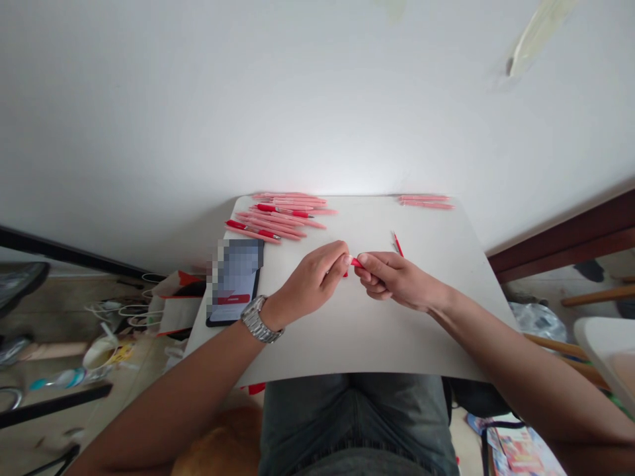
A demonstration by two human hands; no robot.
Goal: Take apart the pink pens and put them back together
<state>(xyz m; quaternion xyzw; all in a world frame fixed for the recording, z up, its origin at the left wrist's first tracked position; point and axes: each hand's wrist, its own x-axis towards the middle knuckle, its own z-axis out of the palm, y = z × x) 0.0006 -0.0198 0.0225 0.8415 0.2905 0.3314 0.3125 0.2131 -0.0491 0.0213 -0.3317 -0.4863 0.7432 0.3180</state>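
Over the middle of a small white table [347, 337], my left hand [310, 284] and my right hand [391, 277] meet, both pinched on one red pen part [355, 262] held between their fingertips. A thin red refill or pen [397, 244] lies just behind my right hand. A pile of several pink and red pens [282, 215] lies at the table's far left, and two pink pens [425, 201] lie at the far right. My left wrist wears a metal watch [258, 320].
A black phone [234, 281] lies on the table's left side. The table stands against a white wall. Bags, cables and bottles clutter the floor at left [124, 330]. A wooden edge and a chair stand at right [585, 330].
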